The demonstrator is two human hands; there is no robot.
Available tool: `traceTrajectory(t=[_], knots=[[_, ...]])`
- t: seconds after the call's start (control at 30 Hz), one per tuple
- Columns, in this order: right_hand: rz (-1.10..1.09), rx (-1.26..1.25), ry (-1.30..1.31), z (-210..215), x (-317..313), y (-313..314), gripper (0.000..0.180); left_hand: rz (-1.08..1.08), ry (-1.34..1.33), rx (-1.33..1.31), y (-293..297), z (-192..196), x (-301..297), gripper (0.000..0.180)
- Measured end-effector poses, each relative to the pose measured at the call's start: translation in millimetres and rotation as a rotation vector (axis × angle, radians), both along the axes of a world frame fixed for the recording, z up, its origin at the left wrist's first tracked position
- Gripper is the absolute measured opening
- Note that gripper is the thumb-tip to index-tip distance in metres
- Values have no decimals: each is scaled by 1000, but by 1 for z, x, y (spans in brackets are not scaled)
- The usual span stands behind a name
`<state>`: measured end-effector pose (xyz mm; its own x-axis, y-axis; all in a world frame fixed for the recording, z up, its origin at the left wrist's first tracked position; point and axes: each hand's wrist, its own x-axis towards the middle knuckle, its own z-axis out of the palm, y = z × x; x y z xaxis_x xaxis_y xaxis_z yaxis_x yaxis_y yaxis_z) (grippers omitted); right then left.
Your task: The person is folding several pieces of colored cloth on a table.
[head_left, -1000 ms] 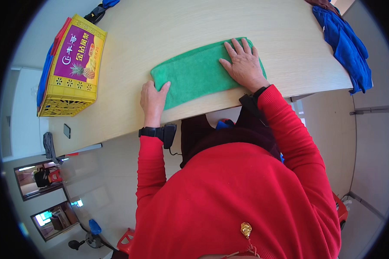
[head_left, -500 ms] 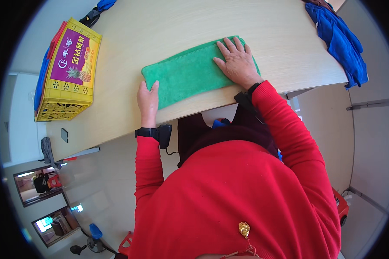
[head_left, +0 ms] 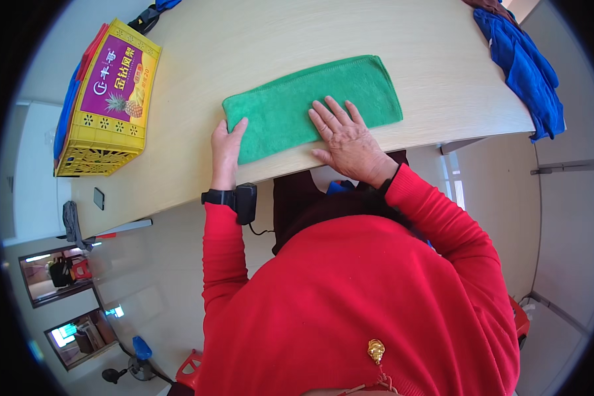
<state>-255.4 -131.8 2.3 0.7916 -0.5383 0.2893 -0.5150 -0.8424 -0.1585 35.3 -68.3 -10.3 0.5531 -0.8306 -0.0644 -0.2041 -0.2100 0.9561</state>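
A green folded towel [head_left: 297,99] lies flat on the pale wooden table [head_left: 277,39] near its front edge. My left hand [head_left: 226,148] pinches the towel's near left corner, thumb on top. My right hand [head_left: 344,135] lies flat, fingers spread, on the towel's near middle. Both arms are in red sleeves, and a black device is strapped to my left wrist [head_left: 234,197].
A yellow plastic crate [head_left: 105,109] with a purple box in it stands at the table's left end. Blue cloth [head_left: 525,66] hangs over the right end. A small dark phone-like object [head_left: 98,198] lies near the table's left front edge.
My right hand has slid left along the towel, from its right end to its middle. The left hand has stayed at the left corner.
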Motion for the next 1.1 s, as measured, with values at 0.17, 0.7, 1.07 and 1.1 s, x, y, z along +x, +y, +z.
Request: traceTrajectory(t=[0.17,0.7,1.07,1.1], knots=[[-27,7,60,3,3,1,72,-48,491,-48,11,31,-3,34],[-60,92,-233,11,-13,-100,38,-154,-1111,-207,-19,36,2,34],[-64,91,109,28,0,-149,37,-479,-920,309,-47,52,26,26],[-54,107,101,28,-1,-152,37,-533,-940,316,-50,61,22,24]])
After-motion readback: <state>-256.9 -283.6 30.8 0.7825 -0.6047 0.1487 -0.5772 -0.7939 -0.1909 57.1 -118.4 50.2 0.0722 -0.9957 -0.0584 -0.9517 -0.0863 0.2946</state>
